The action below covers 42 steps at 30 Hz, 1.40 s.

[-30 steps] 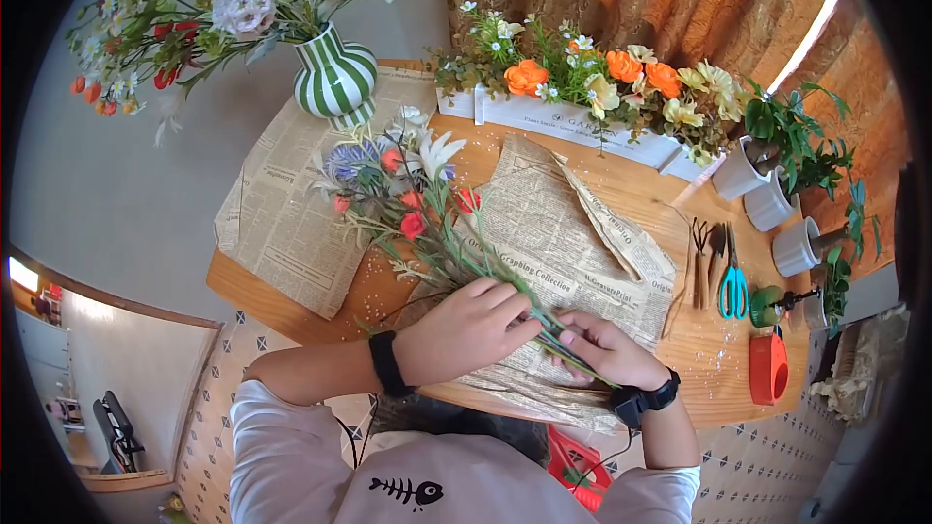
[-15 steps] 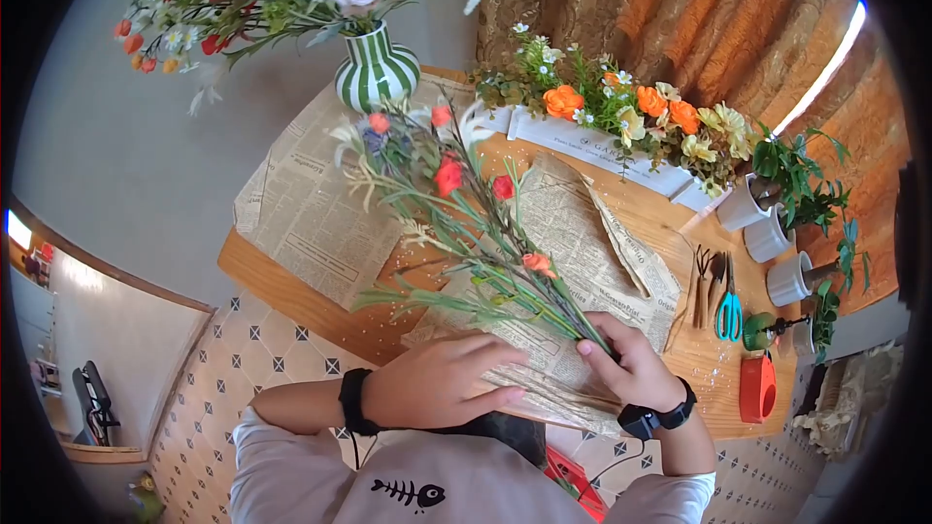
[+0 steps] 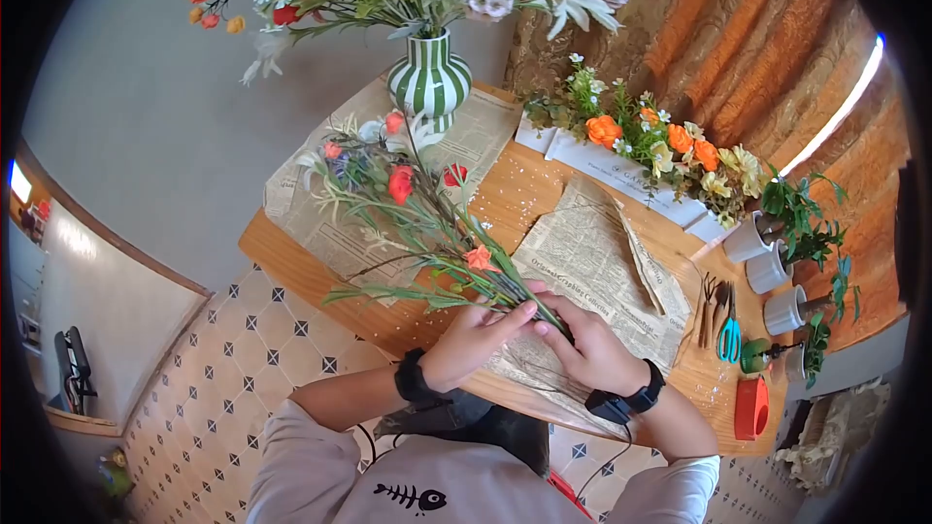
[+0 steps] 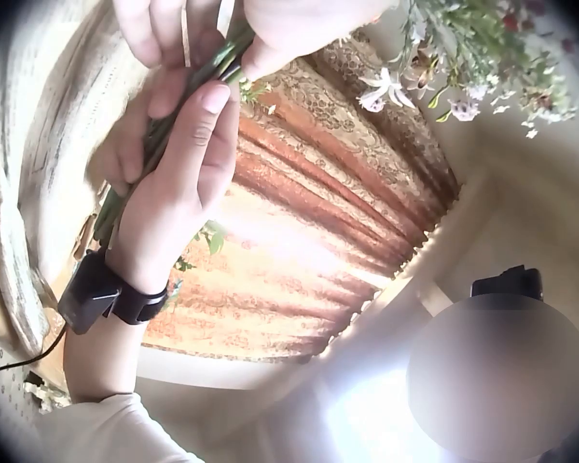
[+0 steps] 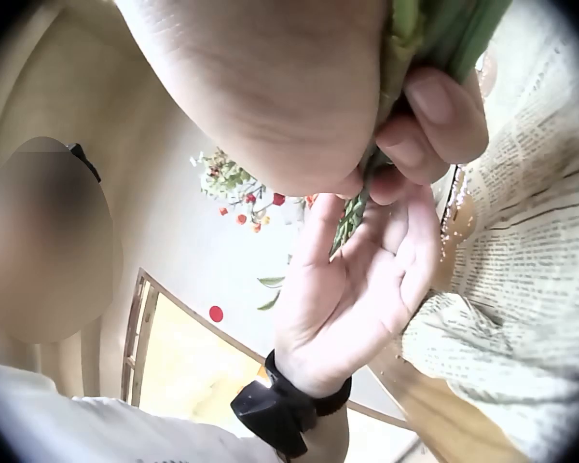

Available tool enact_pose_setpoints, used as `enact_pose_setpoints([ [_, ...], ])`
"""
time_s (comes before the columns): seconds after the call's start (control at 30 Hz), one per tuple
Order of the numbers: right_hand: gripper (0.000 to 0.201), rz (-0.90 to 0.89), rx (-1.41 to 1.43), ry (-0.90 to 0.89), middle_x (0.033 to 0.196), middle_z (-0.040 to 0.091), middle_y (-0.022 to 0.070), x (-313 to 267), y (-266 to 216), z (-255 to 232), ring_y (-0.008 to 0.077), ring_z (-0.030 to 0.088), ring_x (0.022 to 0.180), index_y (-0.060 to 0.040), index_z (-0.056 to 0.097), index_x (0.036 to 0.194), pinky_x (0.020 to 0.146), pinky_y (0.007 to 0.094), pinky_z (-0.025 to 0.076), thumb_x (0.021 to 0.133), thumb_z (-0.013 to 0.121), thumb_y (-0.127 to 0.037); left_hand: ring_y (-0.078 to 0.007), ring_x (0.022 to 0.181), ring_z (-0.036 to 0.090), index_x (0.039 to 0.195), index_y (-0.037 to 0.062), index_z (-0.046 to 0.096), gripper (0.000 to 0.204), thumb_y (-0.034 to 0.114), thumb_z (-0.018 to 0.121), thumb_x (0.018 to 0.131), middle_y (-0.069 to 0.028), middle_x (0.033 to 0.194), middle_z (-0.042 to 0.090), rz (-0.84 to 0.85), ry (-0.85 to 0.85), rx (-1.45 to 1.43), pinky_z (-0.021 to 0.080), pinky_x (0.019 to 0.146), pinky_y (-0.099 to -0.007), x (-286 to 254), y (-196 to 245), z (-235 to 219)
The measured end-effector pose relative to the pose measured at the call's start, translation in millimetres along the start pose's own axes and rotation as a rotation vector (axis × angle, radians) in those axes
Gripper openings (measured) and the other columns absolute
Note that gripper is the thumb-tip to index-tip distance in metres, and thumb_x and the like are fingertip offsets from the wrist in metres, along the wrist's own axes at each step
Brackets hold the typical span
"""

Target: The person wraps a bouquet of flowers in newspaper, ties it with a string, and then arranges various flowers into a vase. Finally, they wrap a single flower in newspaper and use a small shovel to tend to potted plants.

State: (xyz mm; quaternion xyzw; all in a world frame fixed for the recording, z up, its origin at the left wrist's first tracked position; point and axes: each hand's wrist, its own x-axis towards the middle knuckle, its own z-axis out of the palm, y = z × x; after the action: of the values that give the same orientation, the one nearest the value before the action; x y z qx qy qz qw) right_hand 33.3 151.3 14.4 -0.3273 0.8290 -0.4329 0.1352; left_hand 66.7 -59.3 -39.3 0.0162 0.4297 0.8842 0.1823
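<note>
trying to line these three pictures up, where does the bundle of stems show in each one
Head: stem bundle near the centre, its flower heads up and to the left.
Left wrist: upper left, on a slant.
Right wrist: upper right, running down from the top edge.
Shared landmark: the right hand, gripping it.

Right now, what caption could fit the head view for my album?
Left hand and right hand hold a flower bunch by its stems, before a striped vase.
</note>
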Motion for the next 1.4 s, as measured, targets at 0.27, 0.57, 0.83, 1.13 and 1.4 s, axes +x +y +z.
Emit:
enact_pose_setpoints([
  [0.27, 0.035, 0.075, 0.021, -0.041, 0.103, 0.072, 0.0279, 33, 21, 16, 0.0450, 0.074, 0.096, -0.0018, 0.054, 0.140, 0.083, 0.0472, 0.057, 0.111, 0.058, -0.021, -0.0189, 0.135, 0.059, 0.156, 0.0018, 0.046, 0.045, 0.017, 0.054, 0.115, -0.0100, 0.151, 0.055, -0.031, 0.045, -0.251, 0.049, 0.120, -0.0382, 15, -12, -34],
  [0.57, 0.016, -0.023, -0.335, -0.009, 0.101, 0.068, 0.0177, 46, 21, -1, 0.0374, 0.072, 0.088, -0.0002, 0.066, 0.112, 0.078, 0.0439, 0.057, 0.100, 0.072, -0.010, -0.0171, 0.135, 0.058, 0.147, 0.0058, 0.053, 0.037, 0.020, 0.058, 0.114, -0.0065, 0.145, 0.059, -0.202, 0.046, -0.419, 0.046, 0.122, -0.0395, 30, -37, -58],
  [0.83, 0.013, 0.050, -0.455, 0.140, 0.099, 0.066, 0.0155, 67, -17, -24, 0.0390, 0.070, 0.082, -0.0026, 0.070, 0.105, 0.072, 0.0457, 0.057, 0.093, 0.074, -0.007, -0.0242, 0.138, 0.057, 0.137, -0.0094, 0.056, 0.030, 0.005, 0.055, 0.111, -0.0184, 0.141, 0.062, -0.171, -0.312, -0.412, 0.041, 0.128, -0.0415, 23, -42, -89],
  [1.13, 0.008, -0.087, -0.732, 0.511, 0.096, 0.063, 0.0118, 63, -16, -60, 0.0339, 0.065, 0.075, -0.0031, 0.072, 0.102, 0.065, 0.0430, 0.052, 0.095, 0.075, -0.003, -0.0286, 0.147, 0.053, 0.151, -0.0079, 0.046, 0.042, 0.013, 0.048, 0.114, -0.0204, 0.157, 0.053, -0.477, -0.542, -0.209, 0.043, 0.124, -0.0419, -22, 57, -47],
  [1.4, 0.010, -0.032, -0.749, 0.534, 0.095, 0.063, 0.0118, 46, -5, -67, 0.0334, 0.066, 0.078, -0.0027, 0.073, 0.103, 0.067, 0.0426, 0.052, 0.093, 0.076, -0.003, -0.0300, 0.139, 0.061, 0.158, 0.0020, 0.041, 0.048, 0.013, 0.055, 0.113, -0.0151, 0.159, 0.051, 0.229, -0.083, 0.339, 0.052, 0.113, -0.0391, 12, 99, -74],
])
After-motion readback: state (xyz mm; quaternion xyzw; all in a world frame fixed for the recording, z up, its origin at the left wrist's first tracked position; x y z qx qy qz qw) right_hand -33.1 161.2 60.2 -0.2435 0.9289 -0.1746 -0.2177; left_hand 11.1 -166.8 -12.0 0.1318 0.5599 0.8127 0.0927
